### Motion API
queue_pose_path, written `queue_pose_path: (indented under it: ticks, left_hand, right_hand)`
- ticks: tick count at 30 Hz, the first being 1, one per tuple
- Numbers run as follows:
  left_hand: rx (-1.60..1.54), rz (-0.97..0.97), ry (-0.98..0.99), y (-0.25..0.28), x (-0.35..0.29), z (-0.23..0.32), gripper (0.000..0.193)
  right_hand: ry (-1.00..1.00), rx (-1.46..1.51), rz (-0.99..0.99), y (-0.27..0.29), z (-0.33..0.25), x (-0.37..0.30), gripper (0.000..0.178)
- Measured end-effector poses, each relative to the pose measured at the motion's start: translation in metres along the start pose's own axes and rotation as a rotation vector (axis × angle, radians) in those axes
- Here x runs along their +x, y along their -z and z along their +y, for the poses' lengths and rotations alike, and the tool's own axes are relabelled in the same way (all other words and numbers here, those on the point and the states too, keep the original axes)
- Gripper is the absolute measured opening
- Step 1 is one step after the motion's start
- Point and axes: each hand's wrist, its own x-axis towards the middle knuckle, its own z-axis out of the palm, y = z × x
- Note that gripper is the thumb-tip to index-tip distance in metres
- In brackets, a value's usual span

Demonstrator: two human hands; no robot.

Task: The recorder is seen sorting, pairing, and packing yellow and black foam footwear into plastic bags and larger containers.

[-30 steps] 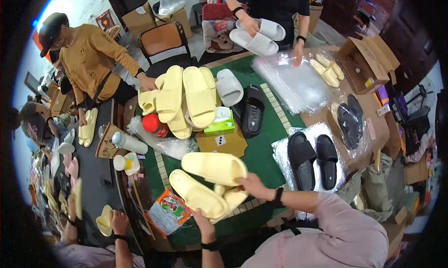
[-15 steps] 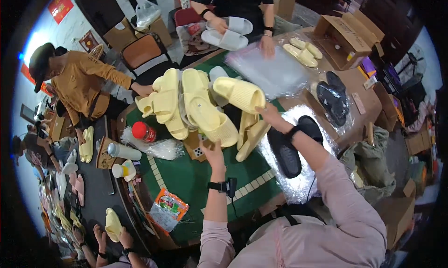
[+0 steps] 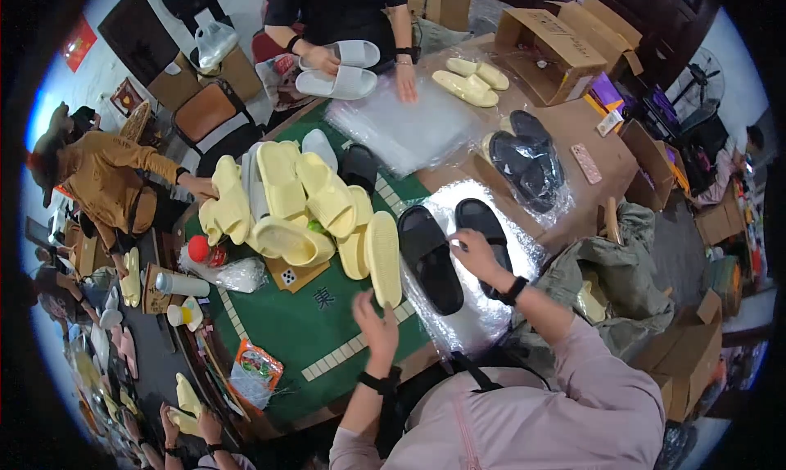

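My left hand point(image 3: 377, 327) is open, its fingers spread just below the heel of a yellow slipper point(image 3: 384, 257) at the right edge of a pile. My right hand point(image 3: 478, 257) reaches between two black slippers, over the inner edge of the right one point(image 3: 483, 220). Its fingers are stretched out and hold nothing that I can see; whether they touch it is unclear. The left black slipper point(image 3: 429, 261) lies beside it, both on shiny clear plastic bags point(image 3: 524, 253). Several more yellow slippers point(image 3: 282, 175) are heaped on the green tabletop point(image 3: 327, 351).
Across the table, a person's hands point(image 3: 407, 83) rest near grey slippers point(image 3: 337, 83) and a stack of clear bags point(image 3: 401, 126). Wrapped dark slippers point(image 3: 528, 163) lie at the right, near an open carton point(image 3: 548, 52). A red-lidded jar point(image 3: 205, 251) and a white bottle point(image 3: 182, 285) stand left.
Both hands have let go of the yellow slippers they were touching, which now lie on the pile. My right hand has moved down to the black slippers. The whole view has shifted.
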Motion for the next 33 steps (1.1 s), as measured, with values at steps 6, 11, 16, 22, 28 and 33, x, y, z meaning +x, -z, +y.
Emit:
queue_pose_path:
  ticks: [6, 11, 16, 22, 28, 33]
  left_hand:
    - [0.092, -0.777, -0.368, -0.089, -0.085, 0.045, 0.038]
    - [0.521, -0.661, -0.522, -0.119, -0.119, 0.034, 0.048]
    - [0.664, -0.634, -0.464, -0.125, -0.114, 0.061, 0.048]
    - [0.621, -0.644, -0.321, -0.127, -0.131, 0.056, 0.065]
    - [0.647, -0.535, -0.441, -0.136, -0.122, 0.038, 0.039]
    - [0.741, -0.502, -0.525, -0.148, -0.117, 0.036, 0.043]
  right_hand:
    - [-0.105, -0.268, -0.147, -0.032, 0.077, -0.053, 0.035]
    - [-0.202, -0.150, -0.085, -0.053, 0.047, -0.010, 0.042]
    - [-0.160, -0.271, -0.076, -0.050, 0.070, 0.018, 0.040]
    - [-0.002, 0.088, 0.165, 0.018, 0.074, -0.019, 0.019]
    - [-0.045, 0.152, -0.094, 0.109, 0.120, -0.096, 0.051]
    - [-0.080, 0.470, -0.357, 0.146, 0.046, -0.123, 0.027]
